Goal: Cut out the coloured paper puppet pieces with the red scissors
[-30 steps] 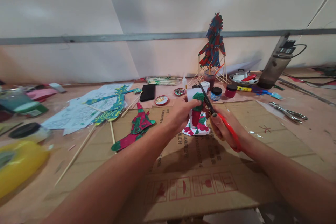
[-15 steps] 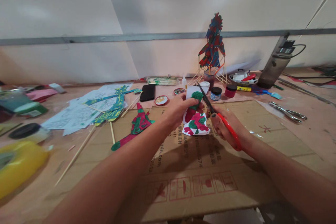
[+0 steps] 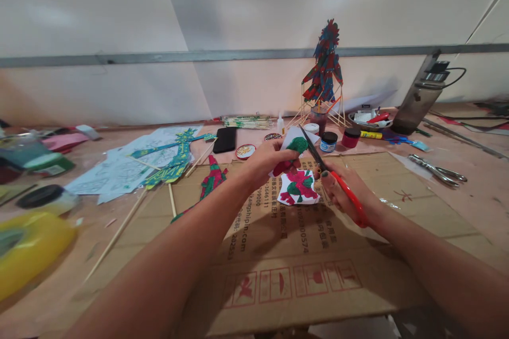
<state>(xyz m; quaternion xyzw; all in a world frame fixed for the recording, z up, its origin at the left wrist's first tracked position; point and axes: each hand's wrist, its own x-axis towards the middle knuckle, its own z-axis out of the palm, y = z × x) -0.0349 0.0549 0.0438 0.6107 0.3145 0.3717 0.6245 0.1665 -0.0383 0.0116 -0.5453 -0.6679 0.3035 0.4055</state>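
My left hand (image 3: pixel 274 160) pinches a piece of white paper (image 3: pixel 296 144) painted green and dark red. In my right hand (image 3: pixel 342 190) are scissors (image 3: pixel 350 197) with red handles; their dark blades point up and left, along the right side of the held paper. I cannot tell whether the blades touch it. Below the hands, a second paper piece (image 3: pixel 299 188), magenta and green with a white border, lies on the flattened cardboard (image 3: pixel 286 254). A red-and-green cutout figure (image 3: pixel 212 180) lies left of my left hand, partly hidden behind my forearm.
Paint jars (image 3: pixel 328 141), a phone (image 3: pixel 225 139) and a figure on sticks (image 3: pixel 326 66) stand or lie along the back. A bottle (image 3: pixel 423 95) and a metal punch (image 3: pixel 437 170) are at right. Yellow tape (image 3: pixel 43 249), papers (image 3: pixel 115 169) and a blue-yellow puppet (image 3: pixel 175 156) are at left.
My left hand has shifted slightly left with the held paper, which has turned and moved away from the lower paper piece. The scissors stay nearly in place.
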